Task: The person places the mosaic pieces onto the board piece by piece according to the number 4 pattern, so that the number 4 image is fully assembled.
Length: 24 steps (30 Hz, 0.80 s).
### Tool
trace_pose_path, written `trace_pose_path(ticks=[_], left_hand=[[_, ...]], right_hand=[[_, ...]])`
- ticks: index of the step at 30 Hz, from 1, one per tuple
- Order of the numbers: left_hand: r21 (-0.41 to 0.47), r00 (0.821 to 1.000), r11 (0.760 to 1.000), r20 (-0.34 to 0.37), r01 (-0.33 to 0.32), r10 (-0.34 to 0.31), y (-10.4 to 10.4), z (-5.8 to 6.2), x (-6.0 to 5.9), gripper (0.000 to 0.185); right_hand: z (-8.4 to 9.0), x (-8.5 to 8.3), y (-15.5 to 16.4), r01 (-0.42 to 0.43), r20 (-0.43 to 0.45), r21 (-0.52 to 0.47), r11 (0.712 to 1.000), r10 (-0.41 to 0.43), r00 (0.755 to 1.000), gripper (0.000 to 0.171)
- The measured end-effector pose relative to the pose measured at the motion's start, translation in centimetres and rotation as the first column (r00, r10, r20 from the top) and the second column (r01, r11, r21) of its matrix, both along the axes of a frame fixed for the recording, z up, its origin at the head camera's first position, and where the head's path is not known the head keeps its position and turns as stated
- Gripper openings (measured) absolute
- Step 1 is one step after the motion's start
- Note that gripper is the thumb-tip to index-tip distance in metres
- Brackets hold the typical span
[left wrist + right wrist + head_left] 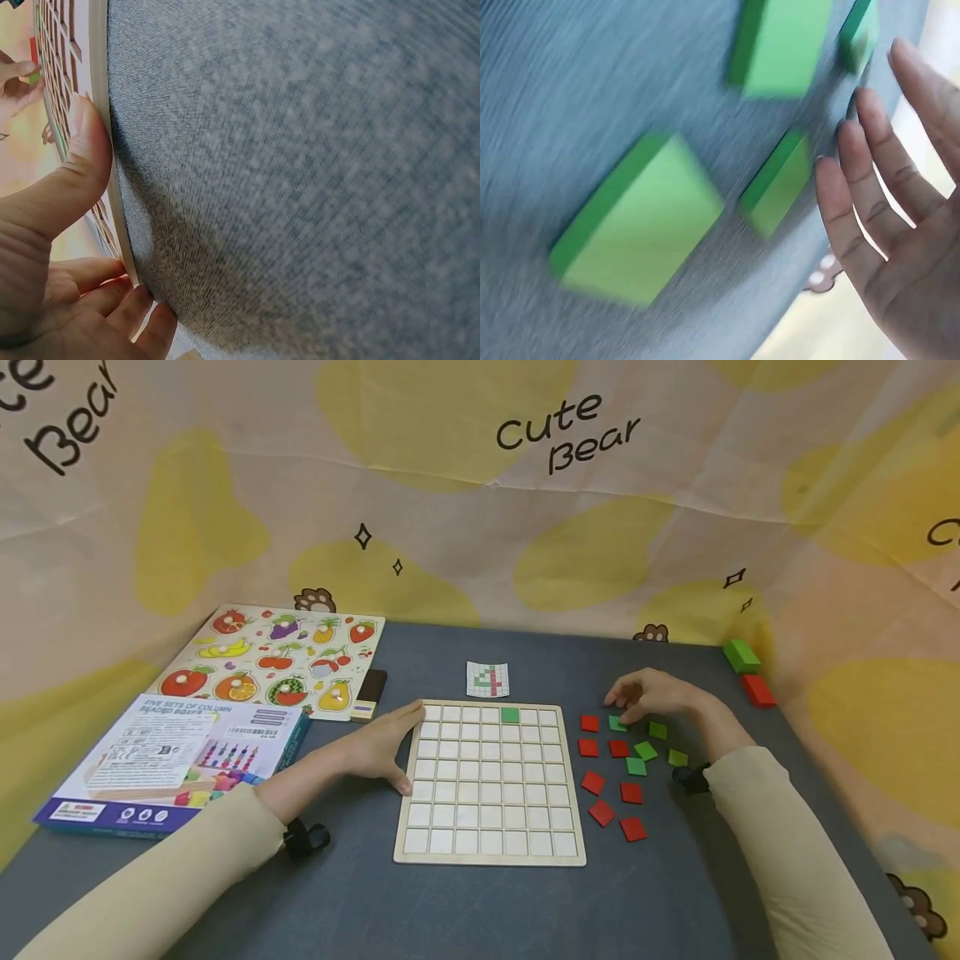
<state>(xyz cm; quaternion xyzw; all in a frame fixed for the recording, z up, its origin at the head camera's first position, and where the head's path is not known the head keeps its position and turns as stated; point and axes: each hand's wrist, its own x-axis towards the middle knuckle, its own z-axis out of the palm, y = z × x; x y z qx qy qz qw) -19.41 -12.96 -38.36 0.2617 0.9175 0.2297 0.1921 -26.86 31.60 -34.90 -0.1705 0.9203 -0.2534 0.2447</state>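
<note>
A pale wooden grid board lies flat on the table, with one green tile in its top row. My left hand rests along the board's left side, thumb and fingers spread; in the left wrist view the thumb lies over the rim and fingertips touch the edge. Right of the board, my right hand hovers over the loose tiles, nearest a green tile partly under it. In the right wrist view its fingers are extended with nothing held, beside blurred green tiles.
Several red tiles and other green tiles lie scattered right of the board. A small pattern card sits behind it. At left are a fruit puzzle board and a boxed set. Green and red blocks stand far right.
</note>
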Motion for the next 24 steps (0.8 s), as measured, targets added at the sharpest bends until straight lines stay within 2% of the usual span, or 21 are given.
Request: trace_pose_path(ticks=[8,16,24], left_hand=[[0.009,1.0,1.0,0.012,-0.005,0.005,0.0,-0.1,0.0,0.12],[-0.01,1.0,1.0,0.008,-0.003,0.003,0.1,-0.1,-0.1,0.12],[-0.015,1.0,1.0,0.008,-0.006,0.006,-0.1,-0.1,0.0,0.121]], right_hand=[[-0.5,0.4,1.0,0.011,0.0,0.05,0.999,-0.011,1.0,0.031],[-1.0,0.4,0.8,0.015,-0.023,0.036,0.999,-0.014,1.0,0.024],[-0.4,0.1,0.0,0.001,-0.065,0.064,0.998,0.003,0.998,0.019]])
